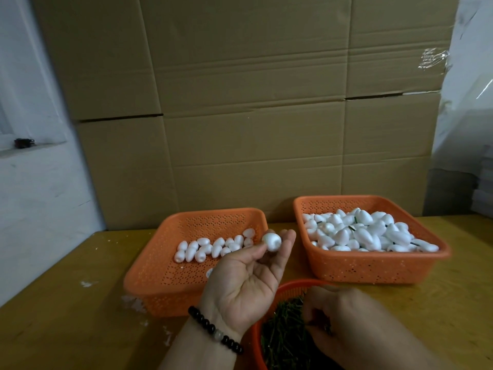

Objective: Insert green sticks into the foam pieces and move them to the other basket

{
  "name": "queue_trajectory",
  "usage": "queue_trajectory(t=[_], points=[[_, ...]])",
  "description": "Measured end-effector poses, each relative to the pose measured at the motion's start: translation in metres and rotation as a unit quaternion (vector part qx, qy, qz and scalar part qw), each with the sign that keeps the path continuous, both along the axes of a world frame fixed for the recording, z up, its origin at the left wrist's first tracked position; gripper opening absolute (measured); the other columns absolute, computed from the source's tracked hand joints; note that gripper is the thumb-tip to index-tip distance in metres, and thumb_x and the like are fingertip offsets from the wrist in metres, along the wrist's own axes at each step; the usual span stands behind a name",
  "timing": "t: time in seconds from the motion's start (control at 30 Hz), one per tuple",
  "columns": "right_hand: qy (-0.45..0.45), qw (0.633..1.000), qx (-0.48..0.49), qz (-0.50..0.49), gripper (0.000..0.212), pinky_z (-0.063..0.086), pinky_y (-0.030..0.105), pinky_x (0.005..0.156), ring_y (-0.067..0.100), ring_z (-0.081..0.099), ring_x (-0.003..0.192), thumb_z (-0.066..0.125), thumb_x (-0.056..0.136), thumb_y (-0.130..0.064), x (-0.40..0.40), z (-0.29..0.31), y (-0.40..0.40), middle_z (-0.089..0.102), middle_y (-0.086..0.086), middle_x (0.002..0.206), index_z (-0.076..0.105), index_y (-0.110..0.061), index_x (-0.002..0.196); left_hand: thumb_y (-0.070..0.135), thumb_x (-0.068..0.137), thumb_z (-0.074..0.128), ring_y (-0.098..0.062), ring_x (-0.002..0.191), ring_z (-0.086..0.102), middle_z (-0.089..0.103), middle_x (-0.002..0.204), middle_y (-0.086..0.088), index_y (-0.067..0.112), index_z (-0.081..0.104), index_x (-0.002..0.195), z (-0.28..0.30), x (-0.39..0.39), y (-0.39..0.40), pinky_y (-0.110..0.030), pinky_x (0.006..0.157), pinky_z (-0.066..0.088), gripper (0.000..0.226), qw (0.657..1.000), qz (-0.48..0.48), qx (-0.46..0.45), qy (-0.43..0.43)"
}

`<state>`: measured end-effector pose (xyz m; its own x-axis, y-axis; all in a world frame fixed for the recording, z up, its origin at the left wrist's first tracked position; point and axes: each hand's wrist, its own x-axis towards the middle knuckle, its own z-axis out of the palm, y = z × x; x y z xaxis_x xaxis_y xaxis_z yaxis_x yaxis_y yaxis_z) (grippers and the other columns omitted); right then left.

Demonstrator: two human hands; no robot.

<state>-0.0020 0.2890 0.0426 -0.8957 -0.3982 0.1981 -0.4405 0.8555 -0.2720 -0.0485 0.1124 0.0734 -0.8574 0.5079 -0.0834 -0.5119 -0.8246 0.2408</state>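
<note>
Foam piece (271,241), white and egg-shaped, sits pinched between the thumb and fingertips of my left hand (249,279), which I hold palm up above the near right corner of the left basket (149,279). That orange basket carries a loose row of plain foam pieces (213,248) along its far side, with much of its perforated floor bare. The right basket (373,268), also orange, stands just beside it on the table (66,329) and is heaped with foam pieces (368,233); thin dark green stems poke out between some of them. Close to me, at the bottom edge, a small round orange basket (289,285) holds a tangle of green sticks (282,340). My right hand (344,316) reaches down into it, fingers curled among the sticks, but I cannot tell whether they have hold of one. A beaded bracelet (214,329) circles my left wrist. White crumbs lie scattered on the table by the left basket. Cardboard boxes (240,102) are stacked behind the table.
</note>
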Motion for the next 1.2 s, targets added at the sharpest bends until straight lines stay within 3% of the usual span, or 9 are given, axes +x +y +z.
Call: queue_trajectory(t=[0.1, 0.23, 0.47, 0.57, 0.67, 0.8, 0.9, 1.03, 1.2], points=[[-0.005, 1.000, 0.019, 0.004, 0.018, 0.046, 0.016, 0.074, -0.001, 0.054, 0.086, 0.061, 0.081, -0.045, -0.001, -0.001, 0.001, 0.050, -0.023, 0.095, 0.052, -0.037, 0.095, -0.009, 0.074, 0.054, -0.041, 0.091, 0.069, 0.067, 0.105, -0.029, -0.010, 0.058, 0.105, -0.002, 0.001, 0.003, -0.047, 0.071, 0.059, 0.031, 0.998, 0.019, -0.059, 0.025], [0.003, 1.000, 0.012, -0.004, 0.022, 0.045, 0.015, 0.072, 0.000, 0.055, 0.086, 0.062, 0.081, -0.051, 0.000, 0.000, 0.002, 0.049, -0.024, 0.092, 0.051, -0.037, 0.096, -0.001, 0.069, 0.065, -0.024, 0.076, 0.072, 0.073, 0.097, -0.015, -0.002, 0.066, 0.099, -0.008, 0.000, 0.006, -0.030, 0.061, 0.059, 0.030, 0.983, 0.040, -0.168, 0.060], [0.039, 0.998, -0.036, -0.014, 0.012, 0.047, 0.020, 0.075, 0.004, 0.060, 0.087, 0.058, 0.091, -0.037, 0.004, 0.007, 0.002, 0.051, -0.024, 0.086, 0.057, -0.036, 0.103, 0.002, 0.057, 0.074, -0.012, 0.064, 0.064, 0.068, 0.077, -0.005, 0.012, 0.063, 0.096, -0.014, -0.001, 0.009, -0.024, 0.054, 0.052, 0.042, 0.943, 0.111, -0.281, 0.138], [0.040, 0.998, -0.044, -0.015, 0.014, 0.047, 0.020, 0.076, 0.003, 0.061, 0.088, 0.058, 0.092, -0.036, 0.003, 0.009, 0.003, 0.059, -0.023, 0.091, 0.061, -0.036, 0.105, -0.005, 0.064, 0.077, -0.011, 0.067, 0.065, 0.070, 0.079, 0.000, 0.014, 0.064, 0.090, -0.019, -0.001, 0.010, -0.024, 0.056, 0.051, 0.035, 0.900, 0.159, -0.364, 0.178], [0.040, 0.998, -0.046, -0.013, 0.017, 0.047, 0.020, 0.078, 0.000, 0.061, 0.089, 0.058, 0.092, -0.038, 0.003, 0.010, 0.006, 0.065, -0.021, 0.099, 0.065, -0.038, 0.108, -0.002, 0.067, 0.079, -0.011, 0.074, 0.067, 0.072, 0.088, 0.012, 0.023, 0.068, 0.078, -0.022, 0.001, 0.012, -0.024, 0.061, 0.051, 0.030, 0.834, 0.216, -0.455, 0.224], [0.054, 0.997, -0.062, -0.006, 0.013, 0.048, 0.020, 0.077, -0.002, 0.060, 0.087, 0.063, 0.089, -0.037, 0.002, 0.011, 0.008, 0.060, -0.025, 0.096, 0.068, -0.040, 0.101, 0.009, 0.075, 0.077, -0.007, 0.081, 0.066, 0.071, 0.091, 0.014, 0.028, 0.071, 0.085, -0.022, 0.005, 0.015, -0.021, 0.066, 0.050, 0.022, 0.785, 0.236, -0.507, 0.266], [0.076, 0.993, -0.087, -0.007, 0.009, 0.051, 0.025, 0.070, 0.000, 0.061, 0.081, 0.066, 0.087, -0.034, 0.002, 0.011, 0.008, 0.056, -0.025, 0.093, 0.067, -0.040, 0.093, 0.006, 0.088, 0.064, -0.010, 0.089, 0.065, 0.072, 0.098, 0.006, 0.023, 0.069, 0.101, -0.020, 0.007, 0.017, -0.022, 0.070, 0.051, 0.022, 0.799, 0.221, -0.494, 0.263], [0.109, 0.986, -0.124, -0.011, 0.016, 0.052, 0.028, 0.062, 0.002, 0.061, 0.074, 0.071, 0.084, -0.027, 0.001, 0.008, 0.010, 0.059, -0.021, 0.086, 0.062, -0.039, 0.090, 0.000, 0.095, 0.049, -0.012, 0.081, 0.062, 0.074, 0.102, -0.005, 0.018, 0.063, 0.114, -0.013, 0.009, 0.019, -0.025, 0.068, 0.053, 0.029, 0.862, 0.159, -0.421, 0.232], [0.134, 0.971, -0.195, -0.014, 0.034, 0.047, 0.010, 0.056, -0.006, 0.063, 0.066, 0.079, 0.077, -0.010, 0.001, 0.010, 0.010, 0.067, -0.023, 0.080, 0.067, -0.041, 0.083, 0.003, 0.091, 0.048, -0.017, 0.074, 0.064, 0.073, 0.100, -0.015, 0.009, 0.061, 0.112, -0.009, 0.007, 0.014, -0.029, 0.066, 0.055, 0.026, 0.949, 0.054, -0.272, 0.149]])
